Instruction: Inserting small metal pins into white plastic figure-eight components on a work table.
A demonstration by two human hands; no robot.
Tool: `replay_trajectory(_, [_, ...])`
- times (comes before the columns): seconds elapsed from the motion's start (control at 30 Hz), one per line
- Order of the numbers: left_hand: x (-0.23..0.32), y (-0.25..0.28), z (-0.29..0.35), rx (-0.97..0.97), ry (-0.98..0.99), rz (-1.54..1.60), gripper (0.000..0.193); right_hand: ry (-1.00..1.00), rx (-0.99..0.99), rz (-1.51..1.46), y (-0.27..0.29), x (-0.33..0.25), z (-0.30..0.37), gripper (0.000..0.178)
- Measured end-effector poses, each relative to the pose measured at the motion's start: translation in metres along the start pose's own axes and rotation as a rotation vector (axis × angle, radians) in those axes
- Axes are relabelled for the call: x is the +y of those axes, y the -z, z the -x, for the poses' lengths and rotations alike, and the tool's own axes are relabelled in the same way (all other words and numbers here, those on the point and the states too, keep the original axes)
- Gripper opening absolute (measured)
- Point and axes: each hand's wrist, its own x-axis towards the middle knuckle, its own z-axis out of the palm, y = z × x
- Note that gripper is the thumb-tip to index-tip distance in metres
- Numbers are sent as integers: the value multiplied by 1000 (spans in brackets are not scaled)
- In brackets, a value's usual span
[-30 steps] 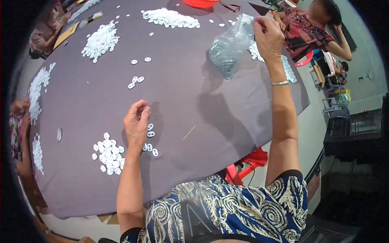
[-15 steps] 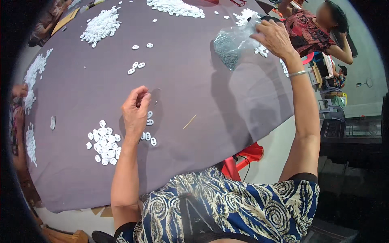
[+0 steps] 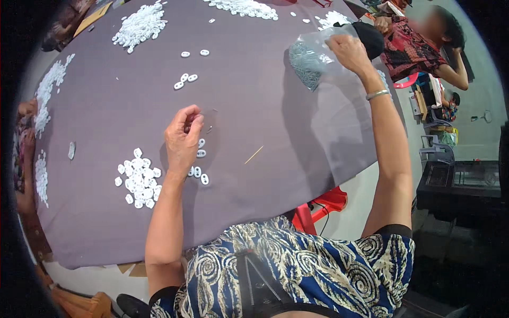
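My right hand (image 3: 350, 53) is closed on the top of a clear plastic bag (image 3: 308, 63) at the far right of the table. Many small grey-green pieces fill its bottom, too fine to make out singly. My left hand (image 3: 183, 130) is over the middle left with fingers curled and thumb against them; what they hold, if anything, is hidden. A thin curved metal piece (image 3: 210, 129) shows beside its fingertips. Several white oval two-hole plastic pieces (image 3: 204, 179) lie by that wrist, partly covered. A loose pile of white pieces (image 3: 140, 180) lies to its left.
A thin yellowish stick (image 3: 254, 155) lies on the grey tablecloth (image 3: 244, 196). Larger white heaps (image 3: 139, 26) stand along the far and left edges. A person in a red patterned top (image 3: 411, 50) is at the far right. Other people's hands (image 3: 26, 119) are at the left edge.
My right hand has moved slightly left and its fingers have closed more tightly on the bag's top. The left hand stays curled in nearly the same place. The whole view has shifted a little.
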Motion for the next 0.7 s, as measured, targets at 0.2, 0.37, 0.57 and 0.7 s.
replay_trajectory(0.2, [-4, 6, 1, 9, -10, -26, 15, -344, -177, -1356, 17, -33, -24, 31])
replay_trajectory(0.37, [0, 1, 0, 8, -3, -8, 16, -522, -460, -1148, 17, -13, -31, 35])
replay_trajectory(0.57, [-3, 3, 1, 7, 8, -7, 18, -612, -359, -1481, 8, 5, -29, 28])
replay_trajectory(0.7, [0, 1, 2, 0, 8, -23, 19, -621, -559, -1292, -9, 20, -18, 25])
